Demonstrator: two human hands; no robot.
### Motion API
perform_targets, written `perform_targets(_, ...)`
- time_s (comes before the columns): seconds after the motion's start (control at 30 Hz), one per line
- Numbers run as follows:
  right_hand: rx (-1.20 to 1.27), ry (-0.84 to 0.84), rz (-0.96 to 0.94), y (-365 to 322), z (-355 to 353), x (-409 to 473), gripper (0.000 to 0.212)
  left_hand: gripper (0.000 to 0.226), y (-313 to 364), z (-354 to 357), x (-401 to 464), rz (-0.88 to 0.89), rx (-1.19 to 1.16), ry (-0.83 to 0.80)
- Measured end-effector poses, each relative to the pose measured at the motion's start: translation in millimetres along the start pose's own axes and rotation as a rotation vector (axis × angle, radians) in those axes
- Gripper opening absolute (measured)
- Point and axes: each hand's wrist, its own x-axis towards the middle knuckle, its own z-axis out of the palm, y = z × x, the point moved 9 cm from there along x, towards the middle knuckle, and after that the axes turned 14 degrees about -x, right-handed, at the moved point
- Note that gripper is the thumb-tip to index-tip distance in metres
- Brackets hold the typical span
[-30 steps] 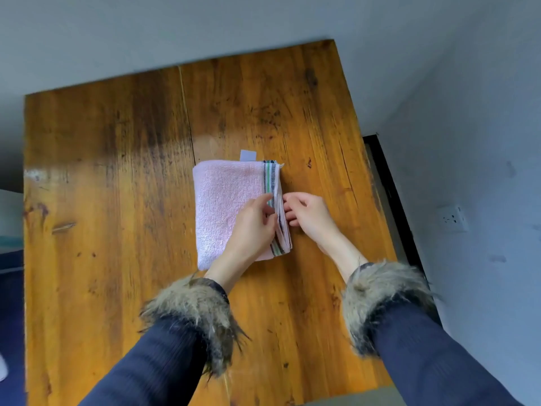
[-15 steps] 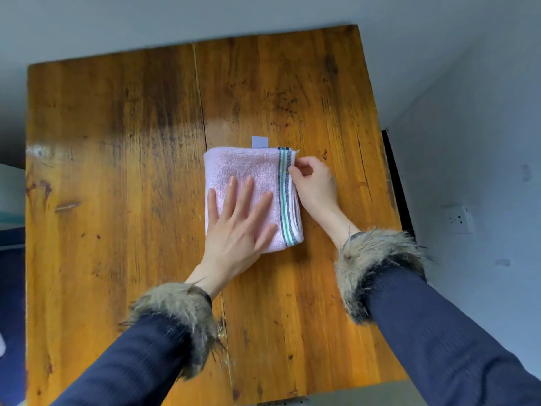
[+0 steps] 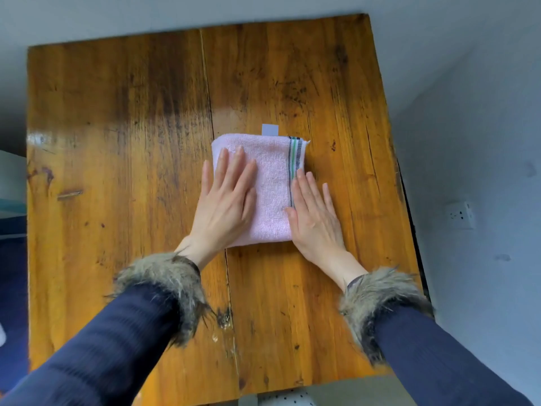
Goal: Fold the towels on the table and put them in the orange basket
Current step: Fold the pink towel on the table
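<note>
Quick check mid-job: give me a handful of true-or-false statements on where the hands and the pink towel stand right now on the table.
1. The pink towel lies folded on the wooden table. True.
2. The left hand pinches a corner of the towel and lifts it. False: it lies flat on the towel with straight fingers.
3. The right hand rests flat at the towel's striped edge. True.
4. The orange basket stands beside the towel. False: no basket shows in this view.
5. The towel's green and dark stripes run along its left edge. False: they are on the right edge.
6. A small pale tag sticks out at the towel's far edge. True.
</note>
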Motion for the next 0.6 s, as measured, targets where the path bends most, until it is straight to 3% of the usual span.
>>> perform_targets(0.2, -0.050, 0.126, 0.012, -11, -21, 28, 0.055, 0.054, 1, -2, 15, 0.035, 0.039, 0.006)
perform_targets(0.6, -0.015, 0.076, 0.008, 0, 8, 50, 0.061, 0.057, -10, 20, 16, 0.041, 0.105, 0.013)
